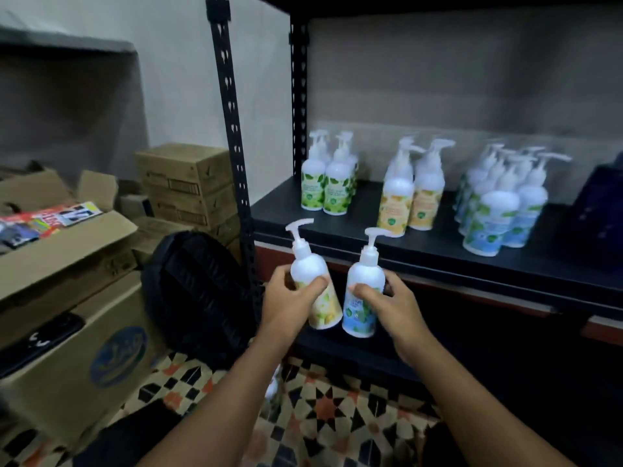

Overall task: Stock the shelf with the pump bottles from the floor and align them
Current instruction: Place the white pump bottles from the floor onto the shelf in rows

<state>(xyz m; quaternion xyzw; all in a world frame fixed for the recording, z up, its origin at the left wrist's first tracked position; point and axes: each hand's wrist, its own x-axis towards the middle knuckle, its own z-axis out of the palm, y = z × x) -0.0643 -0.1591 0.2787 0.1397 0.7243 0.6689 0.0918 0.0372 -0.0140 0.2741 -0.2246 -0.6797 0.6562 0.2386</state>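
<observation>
Head view.

- **Left hand**: we log its fingers curled round the middle of the yellow-label pump bottle, which tilts left.
- **Right hand**: it is wrapped the same way round the blue-label pump bottle, which is near upright.
- **Position:** Both bottles hang off the floor, just below and in front of the shelf. We judge the mid-body grips leave the bases free for setting down.
- **On the shelf:** By label colour, we count the green group, the yellow group and the blue group. One held bottle likely belongs with each of the last two.
- **Open room:** We see bare board between the groups and left of the green one.
- **Edges:** We note the shelf's front lip to clear, and the upright post close on the left.
</observation>
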